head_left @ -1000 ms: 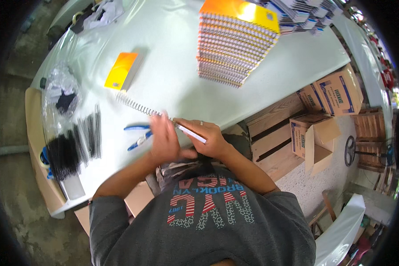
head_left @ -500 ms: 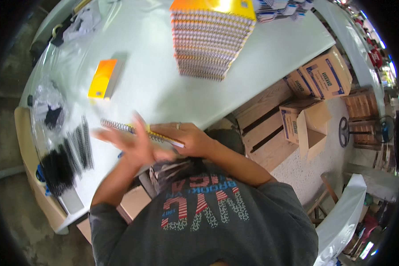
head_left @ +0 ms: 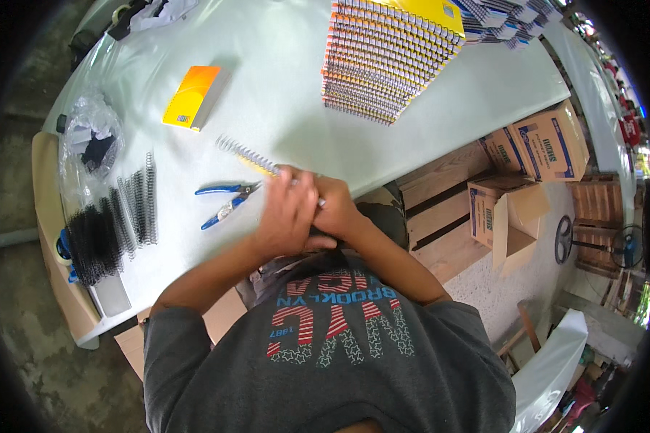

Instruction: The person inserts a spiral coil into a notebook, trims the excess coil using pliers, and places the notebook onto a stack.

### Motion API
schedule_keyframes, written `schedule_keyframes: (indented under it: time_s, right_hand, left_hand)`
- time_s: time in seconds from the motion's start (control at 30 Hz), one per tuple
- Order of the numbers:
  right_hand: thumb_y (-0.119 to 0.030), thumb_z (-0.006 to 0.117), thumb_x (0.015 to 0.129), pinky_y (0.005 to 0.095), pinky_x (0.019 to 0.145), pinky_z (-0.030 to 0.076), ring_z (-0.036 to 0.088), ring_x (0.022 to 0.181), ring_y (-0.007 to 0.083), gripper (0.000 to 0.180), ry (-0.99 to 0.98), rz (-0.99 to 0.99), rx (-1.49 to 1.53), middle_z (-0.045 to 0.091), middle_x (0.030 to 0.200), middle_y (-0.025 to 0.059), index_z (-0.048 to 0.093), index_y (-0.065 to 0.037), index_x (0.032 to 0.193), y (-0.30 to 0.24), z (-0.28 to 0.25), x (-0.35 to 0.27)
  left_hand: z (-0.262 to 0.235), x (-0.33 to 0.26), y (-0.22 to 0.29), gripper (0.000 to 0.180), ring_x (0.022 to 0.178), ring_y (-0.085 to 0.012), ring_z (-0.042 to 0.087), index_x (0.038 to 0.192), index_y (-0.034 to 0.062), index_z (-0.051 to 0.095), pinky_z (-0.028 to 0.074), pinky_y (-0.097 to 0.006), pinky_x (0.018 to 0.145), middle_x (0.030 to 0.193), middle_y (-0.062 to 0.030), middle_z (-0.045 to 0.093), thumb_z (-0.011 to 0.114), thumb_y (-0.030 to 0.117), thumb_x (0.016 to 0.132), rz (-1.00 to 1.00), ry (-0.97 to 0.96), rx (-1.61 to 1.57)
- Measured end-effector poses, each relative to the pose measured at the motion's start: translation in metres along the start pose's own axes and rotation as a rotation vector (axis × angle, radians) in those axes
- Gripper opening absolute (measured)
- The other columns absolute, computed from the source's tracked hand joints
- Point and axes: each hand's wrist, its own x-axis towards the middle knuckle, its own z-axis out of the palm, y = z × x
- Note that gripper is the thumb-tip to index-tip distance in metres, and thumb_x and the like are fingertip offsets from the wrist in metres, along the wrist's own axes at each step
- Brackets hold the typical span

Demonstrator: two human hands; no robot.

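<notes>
Grey wire spiral coil (head_left: 242,150) along yellow-edged notebook (head_left: 265,165): long axis slants away leftward, beyond blue-handled pliers (head_left: 232,205). Left hand (head_left: 285,216) nearer pliers, grip unclear; right hand (head_left: 339,209) pinching notebook.

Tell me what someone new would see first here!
Probably the tall stack of yellow-and-orange spiral notebooks at the far side of the pale table. Next might come the black coils on the table's left side. Then, near the body, the left hand covers part of a notebook in the right hand, a grey coil poking out.
</notes>
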Motion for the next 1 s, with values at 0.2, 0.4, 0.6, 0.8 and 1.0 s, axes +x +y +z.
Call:
schedule_keyframes:
  time_s: [0.2, 0.4, 0.6, 0.8, 1.0]
  right_hand:
    - [-0.006, 0.055, 0.08, 0.0353, 0.106, 0.028, 0.028, 0.134, 0.03, 0.074, -0.014, -0.026, 0.08, 0.024, 0.145, 0.0203, 0.016, -0.003, 0.143, -0.018, -0.003, 0.009]
    - [-0.026, 0.051, 0.088, 0.0403, 0.088, 0.041, 0.059, 0.1, 0.0272, 0.04, -0.217, 0.024, -0.431, 0.061, 0.102, 0.0182, 0.051, -0.002, 0.119, -0.047, -0.044, 0.028]
    - [-0.018, 0.067, 0.081, 0.0301, 0.062, 0.047, 0.061, 0.069, 0.0238, 0.02, 0.11, 0.151, -0.059, 0.064, 0.079, 0.0124, 0.062, -0.001, 0.089, -0.045, -0.025, 0.03]
    - [-0.01, 0.068, 0.078, 0.0261, 0.064, 0.047, 0.061, 0.07, 0.0149, 0.015, 0.079, 0.305, 0.099, 0.066, 0.08, 0.0094, 0.064, 0.001, 0.088, -0.05, -0.021, 0.029]
    - [-0.008, 0.07, 0.074, 0.0267, 0.063, 0.047, 0.061, 0.067, 0.0144, 0.014, 0.044, 0.278, 0.089, 0.066, 0.078, 0.0091, 0.065, -0.002, 0.087, -0.047, -0.02, 0.024]
  left_hand:
    - [-0.026, 0.028, 0.025, 0.08, 0.129, -0.049, 0.023, 0.136, -0.0144, 0.011, 0.021, -0.056, 0.104, 0.139, -0.0361, 0.017, 0.047, 0.041, 0.091, -0.316, 0.005, -0.625]
    - [-0.052, 0.028, 0.022, 0.028, 0.083, -0.0068, 0.059, 0.117, 0.0021, 0.059, 0.047, -0.021, 0.077, 0.09, -0.0056, 0.067, 0.055, 0.015, 0.092, -0.959, 0.274, -1.298]
    - [-0.033, 0.016, 0.001, 0.02, 0.085, -0.007, 0.057, 0.103, 0.0021, 0.065, 0.046, -0.022, 0.077, 0.096, -0.0029, 0.065, 0.063, 0.011, 0.086, -0.827, 0.417, -1.347]
    - [-0.042, 0.018, -0.006, 0.015, 0.084, -0.0065, 0.056, 0.1, 0.0032, 0.065, 0.045, -0.022, 0.075, 0.093, -0.001, 0.064, 0.061, 0.008, 0.086, -0.871, 0.316, -1.431]
    - [-0.05, 0.018, -0.026, 0.014, 0.078, -0.0078, 0.056, 0.081, 0.0038, 0.059, 0.046, -0.023, 0.069, 0.081, -0.0014, 0.059, 0.058, -0.009, 0.077, -0.621, 0.154, -1.31]
